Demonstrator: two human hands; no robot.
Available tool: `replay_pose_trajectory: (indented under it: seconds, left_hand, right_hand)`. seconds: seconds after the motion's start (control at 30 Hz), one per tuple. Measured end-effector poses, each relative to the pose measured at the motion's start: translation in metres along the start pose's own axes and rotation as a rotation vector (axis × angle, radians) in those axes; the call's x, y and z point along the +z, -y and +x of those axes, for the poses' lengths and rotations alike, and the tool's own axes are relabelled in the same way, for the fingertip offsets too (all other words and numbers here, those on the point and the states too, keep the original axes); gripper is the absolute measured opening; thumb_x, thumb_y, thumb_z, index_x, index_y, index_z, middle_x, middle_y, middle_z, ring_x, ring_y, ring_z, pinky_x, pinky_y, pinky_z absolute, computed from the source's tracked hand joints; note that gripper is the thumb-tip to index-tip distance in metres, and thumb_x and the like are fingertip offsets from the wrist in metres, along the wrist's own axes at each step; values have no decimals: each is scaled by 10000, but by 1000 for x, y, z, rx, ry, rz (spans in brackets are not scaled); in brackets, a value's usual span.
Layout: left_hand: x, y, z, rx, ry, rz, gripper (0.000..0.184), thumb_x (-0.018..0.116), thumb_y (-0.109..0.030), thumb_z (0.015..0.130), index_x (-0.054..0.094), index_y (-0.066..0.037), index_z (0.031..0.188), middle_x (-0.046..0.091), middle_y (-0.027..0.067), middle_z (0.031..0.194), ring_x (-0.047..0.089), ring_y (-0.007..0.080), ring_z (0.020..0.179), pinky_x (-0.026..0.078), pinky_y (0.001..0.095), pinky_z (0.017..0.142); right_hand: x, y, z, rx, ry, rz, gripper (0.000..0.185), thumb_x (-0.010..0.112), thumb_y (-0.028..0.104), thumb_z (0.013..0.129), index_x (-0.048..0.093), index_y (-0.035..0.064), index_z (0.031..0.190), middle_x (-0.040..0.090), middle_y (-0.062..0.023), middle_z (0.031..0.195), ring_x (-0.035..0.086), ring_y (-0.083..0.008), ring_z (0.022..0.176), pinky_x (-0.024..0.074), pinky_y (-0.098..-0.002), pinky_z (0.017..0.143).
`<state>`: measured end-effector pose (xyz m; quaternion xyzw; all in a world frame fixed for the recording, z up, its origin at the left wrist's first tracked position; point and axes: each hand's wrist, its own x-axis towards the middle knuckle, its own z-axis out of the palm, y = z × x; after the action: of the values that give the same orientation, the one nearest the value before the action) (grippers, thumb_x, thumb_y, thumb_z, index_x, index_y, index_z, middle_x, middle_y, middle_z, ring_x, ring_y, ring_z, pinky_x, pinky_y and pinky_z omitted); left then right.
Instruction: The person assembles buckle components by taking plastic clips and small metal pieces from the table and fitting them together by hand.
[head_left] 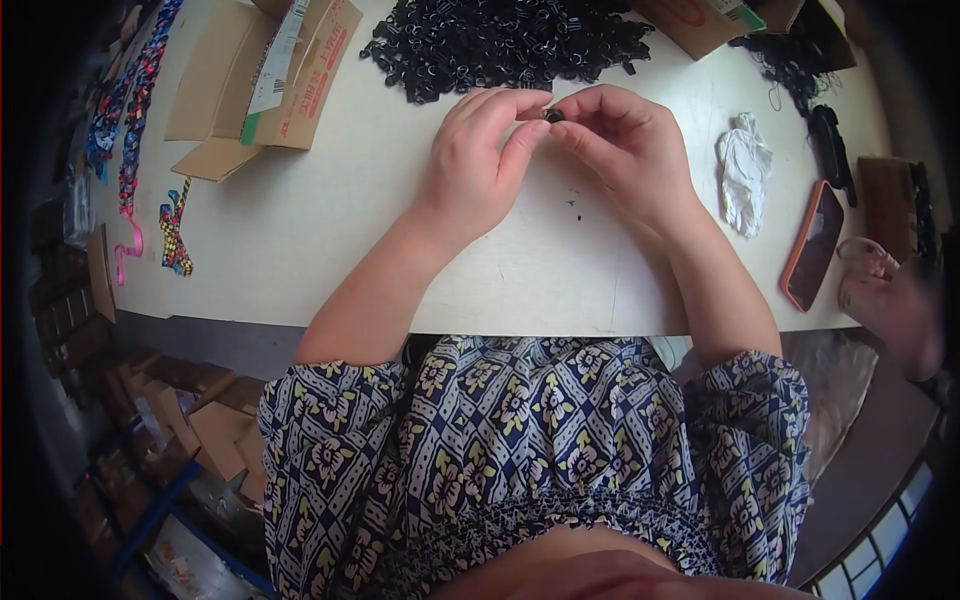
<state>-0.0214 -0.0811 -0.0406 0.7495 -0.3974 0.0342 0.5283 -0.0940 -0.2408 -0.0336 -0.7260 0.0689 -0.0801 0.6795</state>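
Both hands meet over the white table, just in front of a large pile of small black plastic buckles. Between the fingertips is a small black buckle, mostly hidden by them. My left hand pinches it from the left with thumb and forefinger. On the other side, my right hand grips it with thumb and forefinger, its other fingers curled. A few dark specks lie on the tabletop below the hands.
An open cardboard box stands at the back left, near patterned straps. Another carton is at the back right. A crumpled white tissue and an orange-cased phone lie on the right, by scissors.
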Motion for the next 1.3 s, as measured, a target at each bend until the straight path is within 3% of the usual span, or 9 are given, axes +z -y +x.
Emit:
replay_pose_trajectory:
  seconds: [0.1,0.2,0.4,0.5,0.6,0.8,0.9,1.1,1.3]
  left_hand:
    - [-3,-4,0,3,31,49,179,664,-1,844,678,-2,1023,671,97,950,636,200,906,501,295,812]
    - [-2,1,2,54,-26,-7,200,718,-22,780,672,-7,974,669,102,864,621,269,826,499,347,744]
    - [-3,3,2,96,-33,12,189,730,-14,760,667,-11,939,664,93,832,621,258,796,491,338,713]
    - [-3,4,1,80,-34,27,155,732,-40,764,659,-27,900,662,71,818,615,255,801,471,352,747]
    - [-3,4,1,89,-20,83,124,725,-77,778,649,-49,873,656,48,815,607,247,811,436,371,817]
    - [-3,4,1,124,2,165,111,698,-107,808,633,-67,888,630,33,807,589,232,810,383,386,897]
    - [-3,3,0,143,38,257,83,662,-114,870,614,-56,906,649,60,860,577,246,832,392,363,908]
    - [-3,5,1,139,46,272,80,640,-118,883,583,-64,901,600,50,835,547,252,807,378,380,871]
    - [-2,4,-1,98,79,285,100,616,-153,900,576,-62,912,581,50,859,534,245,828,356,364,870]
  right_hand:
    - [0,2,0,-12,-4,25,128,682,26,863,668,-24,980,673,-28,867,610,-66,779,510,-220,711]
    - [-2,4,-1,-48,14,-126,135,677,26,867,672,-17,995,681,-31,871,620,-72,780,516,-226,715]
    - [-2,2,-1,-40,-20,-140,129,693,34,858,676,-18,976,686,-39,865,622,-74,768,519,-230,699]
    - [-3,3,-1,-45,-37,-170,119,707,40,844,677,-14,946,682,-51,847,626,-92,743,520,-240,681]
    - [-4,3,0,-212,-63,-322,104,715,33,824,673,-1,912,670,-66,820,632,-127,717,518,-258,656]
    - [-5,3,2,-338,-55,-400,97,716,18,794,662,15,874,650,-88,797,629,-195,711,510,-291,622]
    - [-5,5,2,-331,-47,-415,96,715,19,792,662,15,872,646,-94,792,625,-211,711,507,-302,614]
    - [-4,4,2,-320,-38,-402,96,714,25,789,658,11,866,643,-100,793,625,-224,708,500,-312,609]
    - [-5,7,3,-476,-32,-596,104,707,11,756,642,23,836,622,-109,785,617,-274,710,504,-349,624]
